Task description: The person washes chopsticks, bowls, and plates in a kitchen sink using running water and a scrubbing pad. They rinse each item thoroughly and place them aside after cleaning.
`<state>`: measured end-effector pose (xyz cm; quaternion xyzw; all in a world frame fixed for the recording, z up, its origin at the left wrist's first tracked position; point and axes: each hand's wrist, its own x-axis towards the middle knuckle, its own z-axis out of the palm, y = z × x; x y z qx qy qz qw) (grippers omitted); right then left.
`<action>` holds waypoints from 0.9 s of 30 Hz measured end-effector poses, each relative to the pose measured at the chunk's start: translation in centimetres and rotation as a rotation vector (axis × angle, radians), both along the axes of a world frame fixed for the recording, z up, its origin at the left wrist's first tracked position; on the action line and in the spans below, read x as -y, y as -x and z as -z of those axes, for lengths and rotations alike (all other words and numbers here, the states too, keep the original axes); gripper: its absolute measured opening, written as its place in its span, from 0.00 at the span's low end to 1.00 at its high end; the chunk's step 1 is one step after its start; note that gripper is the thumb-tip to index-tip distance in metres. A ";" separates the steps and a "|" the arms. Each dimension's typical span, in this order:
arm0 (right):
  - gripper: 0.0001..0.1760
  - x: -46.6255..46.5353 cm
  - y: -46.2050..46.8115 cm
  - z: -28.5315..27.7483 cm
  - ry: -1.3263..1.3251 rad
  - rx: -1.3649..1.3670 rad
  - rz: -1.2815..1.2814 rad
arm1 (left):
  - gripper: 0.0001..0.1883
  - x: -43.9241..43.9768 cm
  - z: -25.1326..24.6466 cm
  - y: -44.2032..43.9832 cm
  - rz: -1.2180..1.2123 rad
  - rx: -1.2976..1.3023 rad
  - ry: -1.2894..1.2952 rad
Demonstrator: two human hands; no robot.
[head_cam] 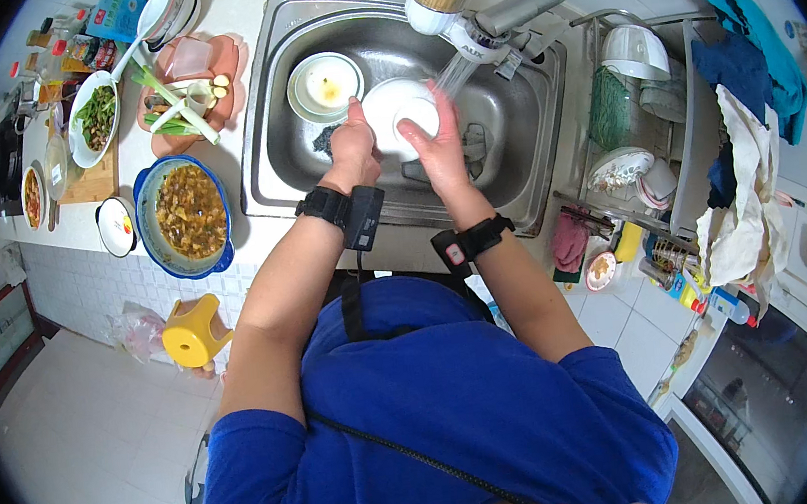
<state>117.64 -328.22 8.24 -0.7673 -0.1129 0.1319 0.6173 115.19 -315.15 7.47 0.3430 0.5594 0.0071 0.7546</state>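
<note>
A white dish (386,104), probably a bowl with its round foot facing me, is held over the steel sink (515,124). My left hand (355,144) grips its left edge. On the other side my right hand (439,146) holds it, thumb across the foot and fingers along the rim. Water runs from the filter tap (482,44) onto the dish and my right fingers. Stacked bowls (326,88) with yellowish residue sit in the sink's back left. A dark scouring pad (326,141) lies beside my left hand, and a grey cloth (475,147) lies right of the dish.
Left on the counter stand a blue-rimmed casserole of stew (188,211), a plate of greens (94,118) and a pink board (225,69) with scallions. A dish rack (605,116) with bowls borders the sink's right. A yellow stool (193,332) stands on the floor.
</note>
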 end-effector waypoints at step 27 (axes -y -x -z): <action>0.26 0.5 1.2 0.3 -0.588 -0.480 0.246 | 0.36 2.9 -0.4 1.1 -0.255 0.121 0.198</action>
